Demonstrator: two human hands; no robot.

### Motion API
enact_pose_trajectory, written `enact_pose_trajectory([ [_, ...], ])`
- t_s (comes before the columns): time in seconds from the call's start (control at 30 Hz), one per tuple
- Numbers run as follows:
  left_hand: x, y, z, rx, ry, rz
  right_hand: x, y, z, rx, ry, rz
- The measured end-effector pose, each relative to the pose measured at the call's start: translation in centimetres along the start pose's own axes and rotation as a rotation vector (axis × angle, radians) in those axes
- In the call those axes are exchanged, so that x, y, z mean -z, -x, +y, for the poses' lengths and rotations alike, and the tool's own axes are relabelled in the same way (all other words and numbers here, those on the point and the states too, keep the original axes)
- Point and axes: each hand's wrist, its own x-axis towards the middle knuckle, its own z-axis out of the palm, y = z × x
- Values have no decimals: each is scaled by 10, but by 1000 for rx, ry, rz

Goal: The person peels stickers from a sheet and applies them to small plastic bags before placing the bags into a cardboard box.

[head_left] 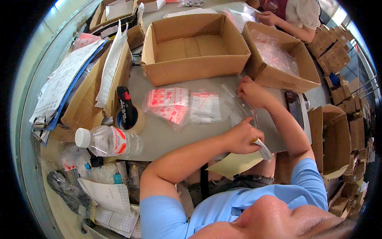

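Observation:
My left hand [243, 137] is closed around a curled sheet of labels [238, 163] with a yellowish back and small printed marks on its face. Its index finger reaches out to a clear plastic bag [234, 104] lying on the grey table. At the bag's upper right, my right hand [251, 92] has its fingertips pinched together on the film. A small whitish spot shows on the bag between the two hands. Just left of it lie a stack of small clear bags [205, 106] and a pack of zip bags with red print [169, 102].
An open cardboard box [195, 65] stands beyond my hands; another [274, 77] holds clear bags. A plastic bottle [107, 140], a tape roll [138, 121] and a black-and-red tool [125, 107] are at left. A phone [293, 107] lies right. A co-worker's hand [268, 18] is at the far right.

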Motion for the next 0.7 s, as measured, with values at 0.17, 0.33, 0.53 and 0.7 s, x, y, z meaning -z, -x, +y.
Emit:
enact_pose_trajectory([
  [0.17,6,0,5,86,86,123,20,0,-27,-357,202,-39],
  [0.33,18,-6,12,307,243,474,40,31,-28,-326,21,9],
  [0.53,23,-6,4,472,426,704,66,92,-38,-259,-593,-29],
  [0.7,19,-6,-2,448,383,605,70,103,-52,-296,-347,-22],
])
